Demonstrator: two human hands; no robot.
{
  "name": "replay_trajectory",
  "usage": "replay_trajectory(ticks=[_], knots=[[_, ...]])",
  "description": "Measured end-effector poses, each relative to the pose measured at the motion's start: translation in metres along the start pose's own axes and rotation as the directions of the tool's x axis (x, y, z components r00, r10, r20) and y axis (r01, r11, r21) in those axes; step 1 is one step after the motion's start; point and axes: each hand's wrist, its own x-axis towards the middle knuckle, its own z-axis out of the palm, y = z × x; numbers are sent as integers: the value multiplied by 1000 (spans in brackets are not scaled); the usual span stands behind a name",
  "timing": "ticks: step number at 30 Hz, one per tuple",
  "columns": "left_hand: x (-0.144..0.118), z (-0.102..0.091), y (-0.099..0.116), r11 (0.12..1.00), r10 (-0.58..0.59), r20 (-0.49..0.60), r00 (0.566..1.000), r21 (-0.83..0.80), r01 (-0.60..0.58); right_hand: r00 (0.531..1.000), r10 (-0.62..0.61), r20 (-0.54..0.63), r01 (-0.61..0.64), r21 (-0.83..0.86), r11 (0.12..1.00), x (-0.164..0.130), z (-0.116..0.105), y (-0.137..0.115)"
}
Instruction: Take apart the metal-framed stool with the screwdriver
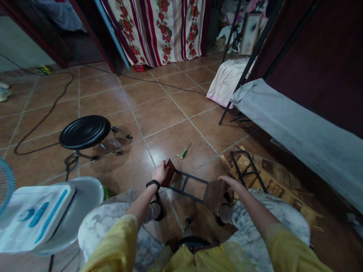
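The left hand (160, 173) clamps its fingers on the upper edge of the left brown panel (169, 174); the right hand (230, 183) closes over the upper edge of the right brown panel (214, 194), its thumb hidden. Between them spans a black metal frame (185, 184), above or on the floor (159, 113), I cannot tell which. Beyond, a green screwdriver (184, 153) lies near one tile's middle, thin bits (206, 143) along that tile's right edge. Wooden slats (283, 200) lie to the right.
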Motion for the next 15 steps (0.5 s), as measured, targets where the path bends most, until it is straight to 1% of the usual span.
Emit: replay_trajectory(ticks=[1,3,5,6,8,10,11,13,15], knots=[[-1,4,-2,1000,-5,6,1000,-2,5,1000,24,11,-24,11,1000,-1,-3,-1],[-5,9,-8,1000,-7,12,1000,-3,7,1000,3,19,-4,33,999,-5,-5,0],[-7,13,-14,1000,3,16,1000,2,-3,997,-81,-21,82,45,996,-11,-1,4],[-8,14,-17,1000,8,23,1000,13,-8,990,-122,-68,124,29,992,-14,4,7],[-9,15,-21,999,-5,38,999,38,3,963,-172,-207,164,-53,985,-17,18,14],[-10,15,-23,998,-30,35,999,47,29,918,-197,-345,151,-156,976,-15,32,20],[-10,14,-24,999,-31,25,999,35,30,895,-221,-388,149,-208,967,-13,37,22],[-11,13,-24,1000,-28,2,1000,-6,28,860,-285,-424,160,-307,938,-9,42,23],[-13,12,-25,999,-30,-1,1000,-25,30,842,-322,-433,158,-372,914,-5,41,23]])
